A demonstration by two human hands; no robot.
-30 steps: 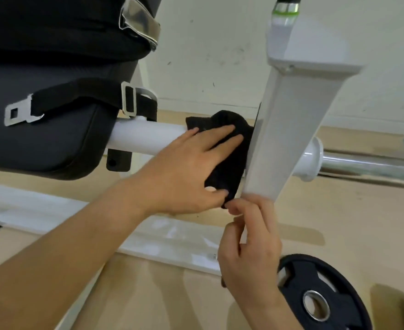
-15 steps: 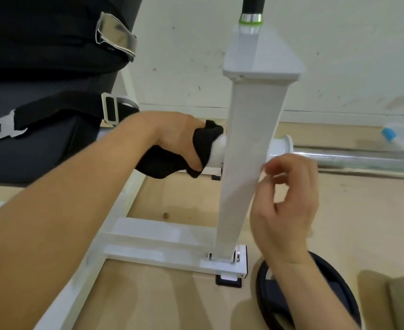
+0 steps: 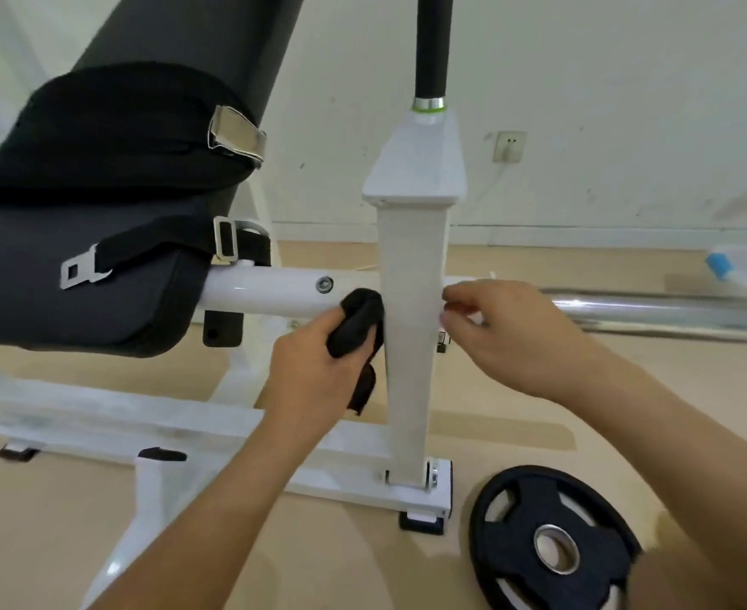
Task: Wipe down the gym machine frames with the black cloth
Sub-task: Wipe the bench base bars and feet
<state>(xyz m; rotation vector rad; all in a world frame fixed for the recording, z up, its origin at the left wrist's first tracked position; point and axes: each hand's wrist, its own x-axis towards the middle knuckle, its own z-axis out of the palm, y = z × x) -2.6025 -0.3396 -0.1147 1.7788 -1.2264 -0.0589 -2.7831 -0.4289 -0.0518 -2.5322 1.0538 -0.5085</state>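
A white upright post of the gym machine stands in the middle, crossed by a white round tube. My left hand grips the bunched black cloth just left of the post, under the tube. The cloth touches the post's left face, and one end hangs down. On the post's right side my right hand has curled fingers with their tips at the post's edge. What those fingertips hold, if anything, is hidden.
A black padded seat with straps and metal buckles fills the left. The white base frame runs along the floor. A black weight plate lies at the lower right. A chrome bar extends right beside a wall.
My left hand has come off the top of the tube and now holds the cloth lower, against the post. My right hand rose to the post's right edge. The view has pulled back.
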